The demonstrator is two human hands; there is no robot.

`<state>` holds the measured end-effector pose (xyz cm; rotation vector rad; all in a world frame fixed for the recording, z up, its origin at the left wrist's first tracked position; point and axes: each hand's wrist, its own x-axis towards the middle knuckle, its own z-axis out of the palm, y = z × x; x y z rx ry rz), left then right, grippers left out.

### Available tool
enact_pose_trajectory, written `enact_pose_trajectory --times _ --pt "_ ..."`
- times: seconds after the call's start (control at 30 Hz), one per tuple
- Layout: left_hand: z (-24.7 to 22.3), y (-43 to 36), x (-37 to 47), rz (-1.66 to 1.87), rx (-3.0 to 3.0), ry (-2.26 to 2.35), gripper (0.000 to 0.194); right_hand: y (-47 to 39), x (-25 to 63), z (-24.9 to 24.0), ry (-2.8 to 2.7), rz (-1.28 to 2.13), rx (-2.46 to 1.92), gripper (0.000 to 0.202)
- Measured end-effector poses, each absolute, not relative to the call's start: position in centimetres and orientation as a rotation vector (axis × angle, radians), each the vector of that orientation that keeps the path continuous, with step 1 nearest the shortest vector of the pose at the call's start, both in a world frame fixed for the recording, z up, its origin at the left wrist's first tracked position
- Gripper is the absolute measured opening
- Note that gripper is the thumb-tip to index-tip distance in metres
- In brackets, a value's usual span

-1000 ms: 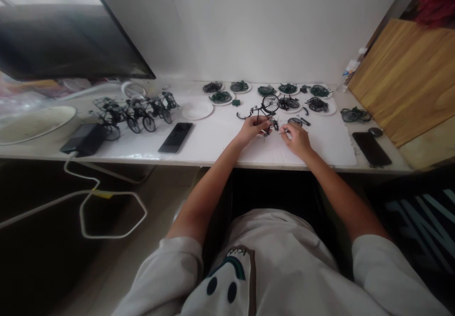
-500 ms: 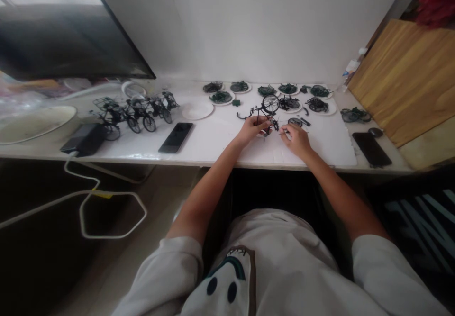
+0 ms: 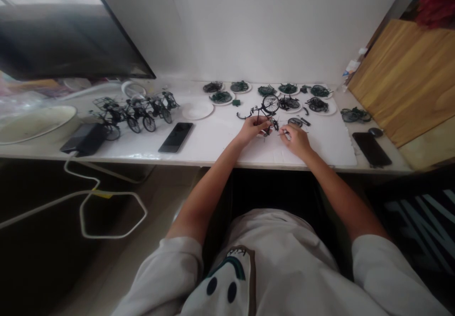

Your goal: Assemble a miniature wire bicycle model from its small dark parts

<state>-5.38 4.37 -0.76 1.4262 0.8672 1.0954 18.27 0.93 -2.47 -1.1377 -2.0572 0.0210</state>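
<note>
My left hand [image 3: 253, 129] is closed on a black model bicycle [image 3: 259, 112], whose spoked wheel stands up beyond my fingers. Its lower parts are partly hidden by the hand. Just to the right, my right hand [image 3: 295, 138] is pinched at the fingertips on a thin, small item that I cannot make out, pointing toward the bicycle. A loose spoked wheel [image 3: 295, 122] lies on the white sheet right behind my right hand, with a short dark part [image 3: 304, 121] beside it.
White plates [image 3: 334, 111] of dark bicycle parts line the back. At left stand several finished model bicycles [image 3: 149, 122], a bare plate [image 3: 197, 111], a phone [image 3: 176, 137], a black adapter [image 3: 84, 139] and a basin [image 3: 42, 124]. A second phone [image 3: 371, 148] lies at right.
</note>
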Motion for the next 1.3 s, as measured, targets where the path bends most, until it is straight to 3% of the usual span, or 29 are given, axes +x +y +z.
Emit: enact_pose_trajectory --times 1.3 --pt "-0.92 4.5 -5.47 1.065 1.495 0.886 0.041 0.83 18.2 -2.33 -2.118 0.051 -1.201 0.009"
